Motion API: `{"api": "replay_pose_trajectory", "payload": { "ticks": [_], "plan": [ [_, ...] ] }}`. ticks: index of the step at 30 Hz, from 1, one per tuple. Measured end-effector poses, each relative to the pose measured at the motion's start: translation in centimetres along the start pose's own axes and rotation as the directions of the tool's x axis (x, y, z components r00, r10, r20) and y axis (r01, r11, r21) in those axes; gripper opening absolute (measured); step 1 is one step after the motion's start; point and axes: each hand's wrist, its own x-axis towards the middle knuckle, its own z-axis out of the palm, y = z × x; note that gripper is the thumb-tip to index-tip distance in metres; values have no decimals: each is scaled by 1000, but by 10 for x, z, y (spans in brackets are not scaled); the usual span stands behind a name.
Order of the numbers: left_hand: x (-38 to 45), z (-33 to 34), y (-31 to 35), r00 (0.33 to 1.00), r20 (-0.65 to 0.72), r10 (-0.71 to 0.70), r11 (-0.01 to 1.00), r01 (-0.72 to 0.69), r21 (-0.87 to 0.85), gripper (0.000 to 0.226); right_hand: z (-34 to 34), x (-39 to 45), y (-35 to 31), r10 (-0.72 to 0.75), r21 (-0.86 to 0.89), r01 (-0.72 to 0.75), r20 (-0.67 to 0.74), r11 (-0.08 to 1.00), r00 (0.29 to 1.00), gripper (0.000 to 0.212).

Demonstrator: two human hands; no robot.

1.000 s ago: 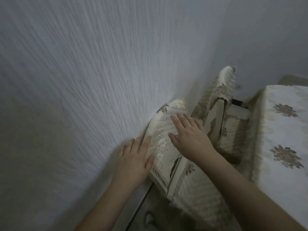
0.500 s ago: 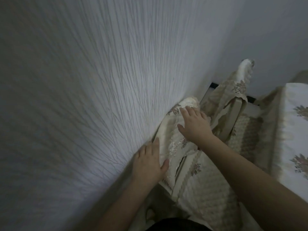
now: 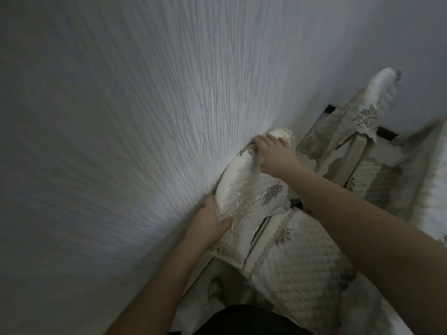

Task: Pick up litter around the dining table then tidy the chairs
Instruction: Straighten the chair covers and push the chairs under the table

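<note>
Here, my left hand point(image 3: 210, 224) grips the near chair's embroidered backrest cover point(image 3: 244, 189); my right hand point(image 3: 273, 154) clasps its top, beside the textured wall point(image 3: 121, 141).

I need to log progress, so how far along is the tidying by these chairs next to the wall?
No litter shows in this narrow view, so that part may be done. In hand: the left hand grips the near chair's backrest cover at its lower edge, and the right hand holds its top. Left: the far chair, whose cover hangs rumpled.
</note>
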Motion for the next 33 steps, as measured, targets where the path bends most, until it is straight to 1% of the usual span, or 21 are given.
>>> {"api": "replay_pose_trajectory", "payload": {
  "ticks": [2, 4, 6, 9, 11, 14, 17, 19, 21, 23, 25, 26, 29, 33],
  "plan": [
    [7, -2, 4, 999, -21, -26, 1000, 26, 7, 58, 1, 4, 1, -14, 48, 17, -58, 999, 998, 68],
    [16, -7, 5, 999, -33, -20, 996, 23, 88, 62, 3, 8, 3, -23, 62, 29, -101, 998, 995, 62],
    [20, -9, 6, 999, -35, -2, 989, 8, 149, 66, 5, 12, 5, -40, 38, 45, -123, 998, 992, 60],
    [20, -8, 8, 999, -45, 19, 987, -12, 157, 69, 6, 19, 12, -73, -34, 70, -105, 997, 992, 63],
    [20, -5, 8, 998, -44, 47, 983, -38, 177, 66, 6, 21, 17, -110, -106, 102, -70, 989, 991, 67],
    [23, -3, 13, 997, -5, 71, 973, -68, 218, 53, 9, 17, 26, -116, -123, 109, -55, 986, 992, 62],
    [27, 1, 27, 995, 77, 71, 967, -87, 239, 51, 10, 7, 36, -96, -46, 95, -31, 994, 995, 57],
    [30, 7, 34, 988, 135, 76, 971, -104, 214, 52, 11, -2, 46, -86, 11, 86, -16, 996, 996, 57],
    [31, 15, 40, 980, 177, 88, 975, -122, 188, 63, 11, -12, 56, -91, 29, 91, -19, 995, 996, 59],
    [29, 21, 47, 975, 197, 107, 974, -143, 177, 81, 11, -21, 65, -86, 41, 87, -24, 995, 996, 58],
    [28, 28, 54, 967, 223, 122, 968, -166, 190, 88, 11, -28, 73, -77, 44, 77, -23, 996, 997, 59],
    [28, 32, 57, 964, 235, 126, 963, -176, 204, 85, 10, -32, 77, -77, 39, 78, -21, 996, 997, 59],
    [30, 44, 64, 958, 258, 128, 952, -192, 239, 65, 9, -43, 87, -74, 24, 75, -17, 997, 997, 61],
    [25, 58, 73, 941, 294, 165, 939, -241, 244, 58, 6, -60, 97, -55, 47, 55, 0, 997, 998, 62]
  ]
}}
